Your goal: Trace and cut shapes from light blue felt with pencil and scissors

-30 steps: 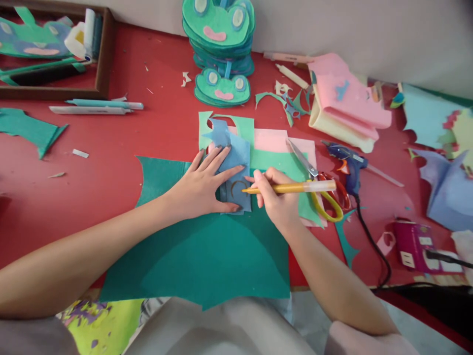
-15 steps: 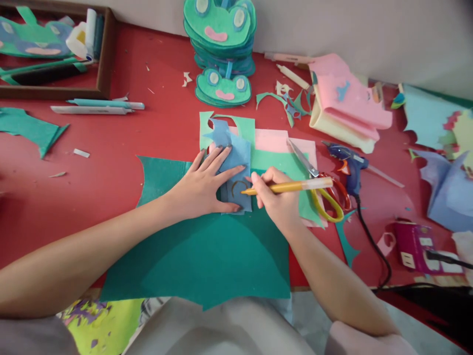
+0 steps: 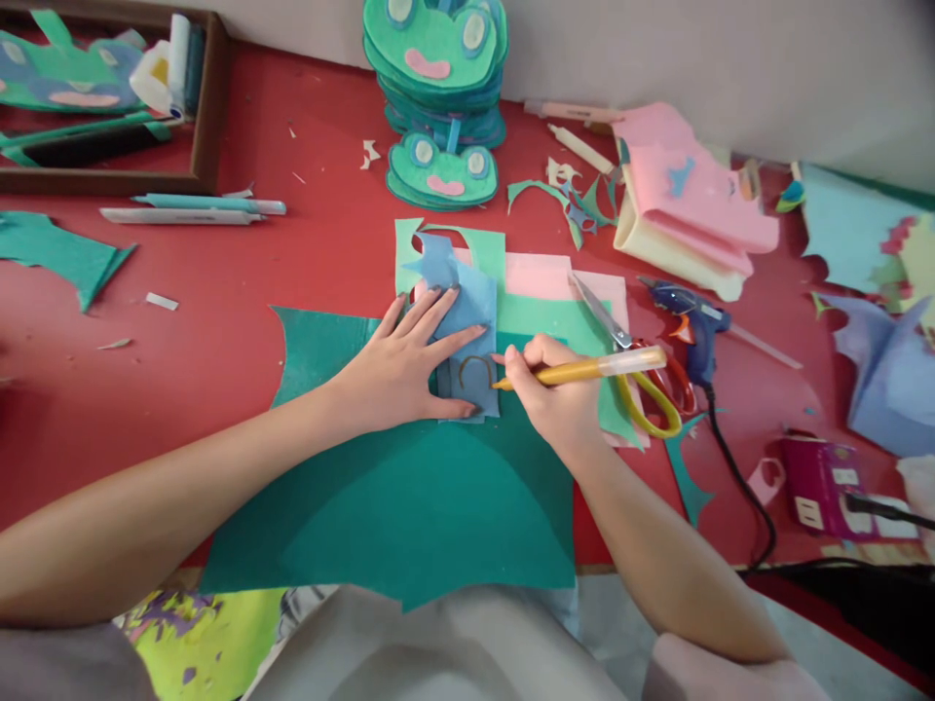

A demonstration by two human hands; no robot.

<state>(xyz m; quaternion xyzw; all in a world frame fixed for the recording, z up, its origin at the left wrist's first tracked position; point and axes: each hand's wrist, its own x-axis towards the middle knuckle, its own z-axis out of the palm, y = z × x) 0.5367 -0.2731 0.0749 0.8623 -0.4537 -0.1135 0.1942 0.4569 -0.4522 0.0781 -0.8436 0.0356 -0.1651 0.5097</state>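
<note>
My left hand (image 3: 401,370) lies flat with spread fingers, pressing on a blue felt piece (image 3: 471,302). A curved brown line shows on the felt between thumb and index finger. Closed round a gold pen (image 3: 574,372), my right hand (image 3: 551,399) has the pen tip at the felt's right edge. Under the blue piece are a large dark green sheet (image 3: 409,506), lighter green felt (image 3: 544,316) and pink felt (image 3: 537,276). Scissors (image 3: 650,389) with red and yellow handles rest on the sheets' right side.
Stacked green frog faces (image 3: 438,97) stand at the back. A wooden tray (image 3: 208,107) is at the back left, near pens (image 3: 190,215). Rightward are folded pink felt (image 3: 679,185), a blue glue gun (image 3: 693,326) with a cord, and a purple power socket (image 3: 818,482).
My right hand and the gold pen have moved slightly right, and the drawn line on the blue felt has grown into a wider arch. My left hand stays in place.
</note>
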